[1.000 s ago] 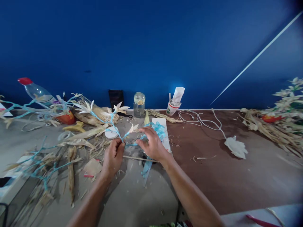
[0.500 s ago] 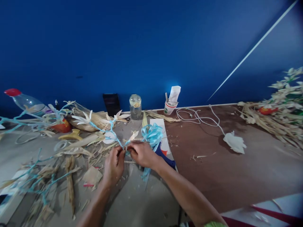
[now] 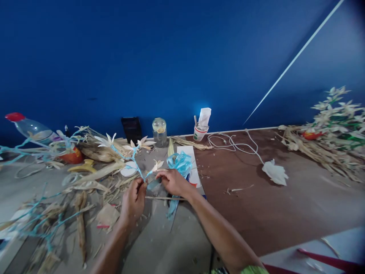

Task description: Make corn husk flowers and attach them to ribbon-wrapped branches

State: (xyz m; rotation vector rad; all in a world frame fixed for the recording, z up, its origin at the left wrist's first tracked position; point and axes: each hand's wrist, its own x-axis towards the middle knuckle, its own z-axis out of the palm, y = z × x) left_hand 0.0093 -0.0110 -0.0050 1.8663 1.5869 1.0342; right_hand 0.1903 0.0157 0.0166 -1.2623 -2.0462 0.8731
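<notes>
My left hand (image 3: pixel 133 199) pinches the lower end of a branch (image 3: pixel 136 161) wrapped in light blue, which carries white, pale-petalled flowers at its tips. A short span of blue ribbon (image 3: pixel 154 184) runs from the stem to my right hand (image 3: pixel 173 182), whose fingers are closed on it. Just behind the right hand lies a loose heap of shiny blue ribbon (image 3: pixel 180 163) on a white sheet (image 3: pixel 194 160). One ribbon tail hangs down below the right wrist. A thin stick (image 3: pixel 164 198) lies beneath the hands.
Dried husks (image 3: pixel 98 153), a yellow tool (image 3: pixel 83 166) and several blue-wrapped branches (image 3: pixel 48 228) crowd the left. Along the wall stand a dark phone (image 3: pixel 131 129), a jar (image 3: pixel 159 131) and a cup (image 3: pixel 200 131). A white cable (image 3: pixel 234 142) and flower bunch (image 3: pixel 339 110) lie rightward.
My right hand has drawn slightly away from my left, and a span of ribbon now shows between them. The left hand keeps its pinch on the stem. The whole view has shifted slightly.
</notes>
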